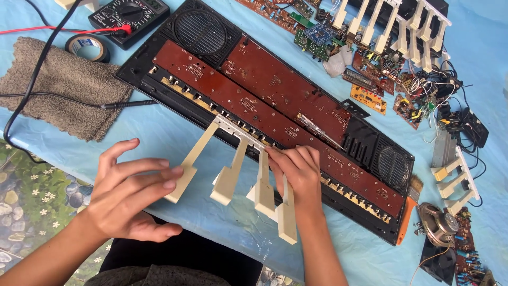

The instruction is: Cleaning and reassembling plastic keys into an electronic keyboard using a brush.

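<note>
Your right hand (296, 172) presses the cream keys (228, 177) onto the keyboard (275, 100); your left hand (129, 193), fingers spread and grasping nothing, touches one key.

- Cream key strip (233, 169): smooth plastic, faintly glossy.
- Brown circuit board (275, 100): glossy, lacquered-looking.
- Black keyboard case (370, 143): matt plastic, ribbed.
- Grey towel (58, 85): rough cloth.
- Blue table cover (159, 132): possibly plastic sheet, slightly shiny.

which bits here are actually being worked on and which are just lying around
In hand:
- cream key strip, touched by left hand and right hand
- opened keyboard body

Lying about:
- multimeter
- tape roll
- grey towel
- loose circuit boards
- brush
- speaker
</note>
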